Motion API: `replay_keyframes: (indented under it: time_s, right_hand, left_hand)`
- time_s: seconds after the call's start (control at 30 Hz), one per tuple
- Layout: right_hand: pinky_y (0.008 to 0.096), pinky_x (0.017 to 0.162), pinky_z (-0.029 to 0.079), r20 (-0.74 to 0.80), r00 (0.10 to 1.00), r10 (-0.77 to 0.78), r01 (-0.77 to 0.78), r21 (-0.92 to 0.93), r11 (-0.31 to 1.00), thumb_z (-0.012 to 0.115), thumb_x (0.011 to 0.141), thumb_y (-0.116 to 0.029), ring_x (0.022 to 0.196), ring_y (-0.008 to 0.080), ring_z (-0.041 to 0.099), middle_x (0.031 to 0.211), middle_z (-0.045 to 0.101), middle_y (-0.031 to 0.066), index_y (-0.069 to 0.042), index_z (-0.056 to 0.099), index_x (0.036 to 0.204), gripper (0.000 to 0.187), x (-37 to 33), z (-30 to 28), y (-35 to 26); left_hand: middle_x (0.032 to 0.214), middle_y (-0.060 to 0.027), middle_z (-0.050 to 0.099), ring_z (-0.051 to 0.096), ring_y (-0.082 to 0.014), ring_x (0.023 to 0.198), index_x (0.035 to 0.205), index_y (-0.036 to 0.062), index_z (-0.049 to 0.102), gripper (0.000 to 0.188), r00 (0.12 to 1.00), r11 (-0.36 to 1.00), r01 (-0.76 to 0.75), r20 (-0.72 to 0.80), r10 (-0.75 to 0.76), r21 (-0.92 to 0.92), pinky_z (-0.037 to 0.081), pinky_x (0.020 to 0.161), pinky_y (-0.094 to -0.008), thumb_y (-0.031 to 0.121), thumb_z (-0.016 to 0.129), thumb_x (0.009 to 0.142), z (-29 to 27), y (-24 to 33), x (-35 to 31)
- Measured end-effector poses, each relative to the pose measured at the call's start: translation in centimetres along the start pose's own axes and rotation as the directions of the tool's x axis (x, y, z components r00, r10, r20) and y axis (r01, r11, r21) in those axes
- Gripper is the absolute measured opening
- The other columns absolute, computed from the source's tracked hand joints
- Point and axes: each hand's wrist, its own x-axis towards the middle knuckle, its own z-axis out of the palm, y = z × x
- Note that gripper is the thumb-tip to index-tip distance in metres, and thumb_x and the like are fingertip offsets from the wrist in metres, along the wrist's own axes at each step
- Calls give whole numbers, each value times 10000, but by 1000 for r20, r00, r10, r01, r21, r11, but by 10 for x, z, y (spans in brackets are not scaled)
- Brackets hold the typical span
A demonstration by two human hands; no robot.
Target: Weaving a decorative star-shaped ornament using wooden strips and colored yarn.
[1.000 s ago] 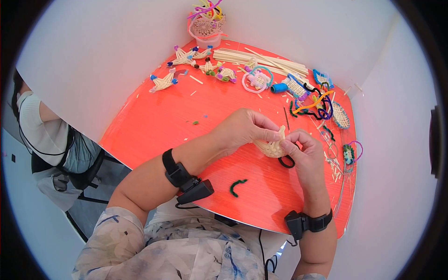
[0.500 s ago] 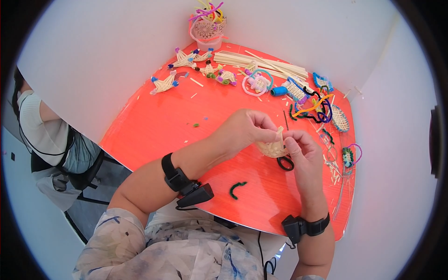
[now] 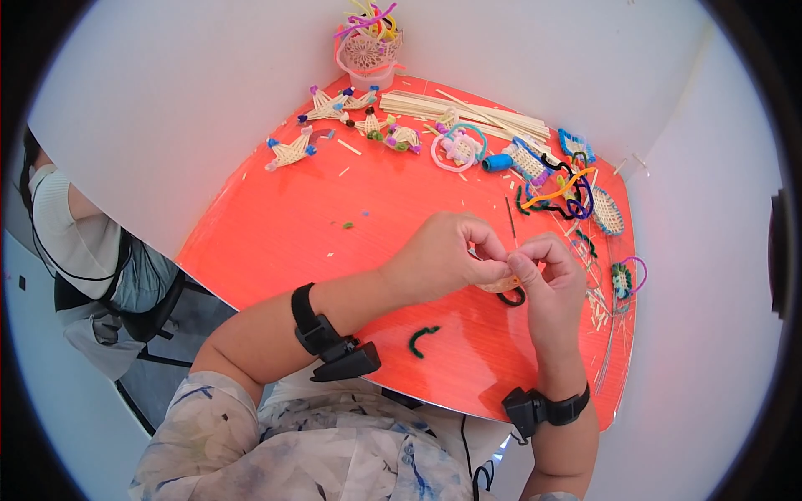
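My left hand (image 3: pixel 447 255) and my right hand (image 3: pixel 547 280) meet over the red table (image 3: pixel 276 234), both pinching a small woven straw piece (image 3: pixel 499 285) that is mostly hidden between the fingers. A black pipe cleaner loop (image 3: pixel 511 297) hangs from it just under my thumbs. A thin dark stick (image 3: pixel 510 219) rises behind my fingertips. A short dark green pipe cleaner (image 3: pixel 422 337) lies on the table below my left wrist.
Woven straw figures (image 3: pixel 292 150) with coloured beads lie along the far table edge, next to a bundle of straw strips (image 3: pixel 468 113) and a pink basket of pipe cleaners (image 3: pixel 369 46). Tangled pipe cleaners (image 3: pixel 560 188) and straw bits lie at right. Another person (image 3: pixel 75 242) sits at left.
Both hands stay together on the straw piece; the fingers have closed in more tightly, hiding more of it. Nothing else on the table has moved.
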Motion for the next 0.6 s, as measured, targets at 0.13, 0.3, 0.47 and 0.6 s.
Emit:
replay_keyframes:
  time_s: [0.13, 0.3, 0.47, 0.6]
  right_hand:
    - [210, 636, 413, -10, 993, 120, -115, 224, 968, 654, 835, -59, 711, 62, 514, 763, 573, 4, -15, 599, 798, 80, 0, -3, 2]
    - [197, 638, 428, 4, 986, 164, -157, 308, 938, 647, 853, -67, 698, 53, 540, 771, 596, 1, -20, 604, 815, 74, -1, -2, 5]
    - [198, 645, 437, 67, 971, 231, -239, 357, 903, 595, 905, -123, 714, 54, 550, 816, 614, 7, -2, 627, 929, 127, 3, -6, 6]
    - [207, 673, 447, 62, 980, 189, -199, 334, 921, 569, 924, -142, 747, 58, 554, 874, 618, 10, 4, 626, 1003, 176, 8, -5, 8]
  left_hand:
    - [772, -30, 623, 554, -93, 748, 857, 33, 701, 143, 997, 994, -74, 6, 74, 81, 444, 673, -263, 141, 733, 769, -1, -6, 3]
    - [801, -25, 647, 579, -89, 772, 882, 31, 704, 134, 999, 998, -12, 39, 10, 59, 455, 706, -256, 137, 711, 800, 1, -6, 3]
    - [836, -60, 684, 624, -102, 769, 892, -2, 690, 152, 960, 876, 279, 122, -251, -392, 467, 749, -242, 104, 713, 785, 0, -9, 6]
    - [831, -61, 687, 622, -97, 777, 888, 0, 692, 142, 956, 851, 292, 119, -266, -436, 466, 736, -239, 91, 710, 781, -2, -12, 6]
